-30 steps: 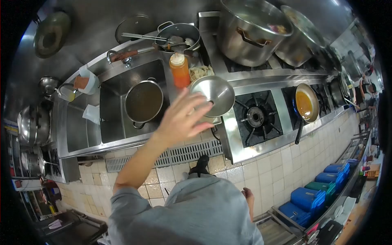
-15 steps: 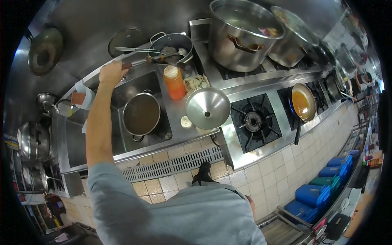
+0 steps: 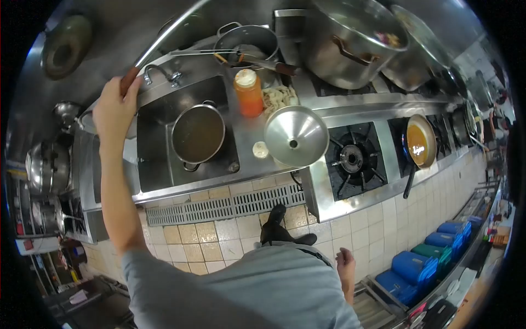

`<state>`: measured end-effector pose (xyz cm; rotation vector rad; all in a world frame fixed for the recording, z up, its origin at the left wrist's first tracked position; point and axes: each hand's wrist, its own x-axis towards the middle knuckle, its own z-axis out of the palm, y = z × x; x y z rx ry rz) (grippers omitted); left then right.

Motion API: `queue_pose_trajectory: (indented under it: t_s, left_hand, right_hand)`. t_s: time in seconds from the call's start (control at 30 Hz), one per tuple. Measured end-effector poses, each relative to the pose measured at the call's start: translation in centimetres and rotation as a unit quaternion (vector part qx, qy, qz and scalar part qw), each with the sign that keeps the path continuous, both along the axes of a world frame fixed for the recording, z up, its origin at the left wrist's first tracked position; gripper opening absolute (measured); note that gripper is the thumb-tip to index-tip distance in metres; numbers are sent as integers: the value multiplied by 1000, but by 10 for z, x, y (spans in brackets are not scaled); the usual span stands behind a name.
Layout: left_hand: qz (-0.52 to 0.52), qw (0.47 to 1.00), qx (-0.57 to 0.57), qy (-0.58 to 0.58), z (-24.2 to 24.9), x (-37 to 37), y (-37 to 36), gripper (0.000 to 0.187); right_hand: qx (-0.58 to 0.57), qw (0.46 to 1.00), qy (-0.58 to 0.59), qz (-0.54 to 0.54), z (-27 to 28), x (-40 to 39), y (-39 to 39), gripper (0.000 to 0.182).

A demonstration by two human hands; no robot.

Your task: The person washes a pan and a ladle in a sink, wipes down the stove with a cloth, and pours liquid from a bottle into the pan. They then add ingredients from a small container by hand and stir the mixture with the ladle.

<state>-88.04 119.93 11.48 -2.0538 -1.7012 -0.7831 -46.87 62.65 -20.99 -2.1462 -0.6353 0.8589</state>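
Observation:
My left hand point(image 3: 114, 107) is closed around the wooden grip of a long-handled metal utensil point(image 3: 170, 31). Its shaft slants up and right past the top edge, so its head is out of view. To the right stands a two-handled pot point(image 3: 223, 34) with other utensils across its rim, one with a wooden handle point(image 3: 286, 68). Below the raised left hand is the sink point(image 3: 156, 123), with a pot of brownish liquid point(image 3: 198, 134) in it. My right hand point(image 3: 345, 266) hangs low beside my body, fingers loosely bent and apart, holding nothing visible.
An orange-filled bottle point(image 3: 249, 98), a cloth point(image 3: 279, 100) and a metal funnel point(image 3: 296, 137) stand right of the sink. Further right are a gas burner point(image 3: 351, 159), a pan with orange liquid point(image 3: 421, 141) and a large stockpot point(image 3: 350, 49). A faucet point(image 3: 161, 75) rises behind the sink.
My left hand has moved left, lifting the long-handled utensil out of the pot and tilting it upward. The other wooden handle now points right. More of my right hand shows.

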Motion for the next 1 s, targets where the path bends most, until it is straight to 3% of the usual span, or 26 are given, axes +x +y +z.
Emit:
queue_pose_trajectory:
  t_s: [0.03, 0.1, 0.13, 0.17, 0.3, 0.37, 0.43, 0.5, 0.57, 0.63, 0.7, 0.73, 0.77, 0.83, 0.93, 0.97, 1.0]
  left_hand:
    - [-3, 1000, -2, -22, 6, 5, -14, 36]
    - [-102, 984, -36, -143, 5, 9, -39, 39]
    - [-128, 970, -85, -188, 8, 18, -56, 43]
    - [-153, 952, -171, -204, 13, 20, -70, 41]
    - [-341, 741, -400, -419, -1, 106, -157, 43]
    - [-416, 644, -492, -413, -17, 161, -195, 48]
    - [-391, 575, -556, -456, -38, 225, -243, 42]
    - [-460, 498, -620, -395, -72, 280, -275, 31]
    - [-471, 476, -653, -353, -90, 334, -316, 22]
    - [-450, 481, -683, -316, -108, 382, -351, 21]
    - [-470, 434, -708, -299, -118, 426, -385, 18]
    - [-471, 383, -727, -320, -123, 444, -403, 18]
    - [-470, 330, -744, -341, -128, 462, -423, 19]
    - [-478, 279, -769, -321, -137, 491, -453, 26]
    - [-548, 262, -740, -290, -138, 522, -483, 34]
    - [-566, 280, -751, -194, -138, 530, -489, 37]
    - [-580, 293, -755, -95, -138, 538, -493, 40]
  right_hand:
    - [-2, 999, -37, 36, 8, 3, 8, 22]
    - [0, 996, -67, 52, 16, 16, 17, 24]
    - [23, 998, -56, 28, -6, 27, 6, 24]
    - [26, 997, -74, 27, 20, 29, 15, 24]
    - [47, 997, -67, -11, 63, 53, 34, 24]
    - [109, 991, 7, -72, 68, 68, 25, 25]
    - [157, 983, 36, -87, 74, 90, 12, 28]
    - [205, 972, 70, -90, 83, 111, -8, 31]
    - [307, 939, 123, -96, 100, 135, -28, 39]
    - [308, 942, 120, -64, 120, 160, -54, 49]
    - [397, 904, 140, -68, 139, 185, -75, 61]
    - [408, 899, 148, -53, 148, 197, -83, 78]
    - [408, 898, 156, -46, 157, 206, -91, 78]
    - [439, 884, 159, -20, 166, 224, -87, 87]
    - [483, 854, 189, 39, 173, 236, -71, 89]
    - [495, 846, 189, 55, 183, 236, -65, 86]
    - [452, 874, 175, -28, 195, 231, -61, 77]
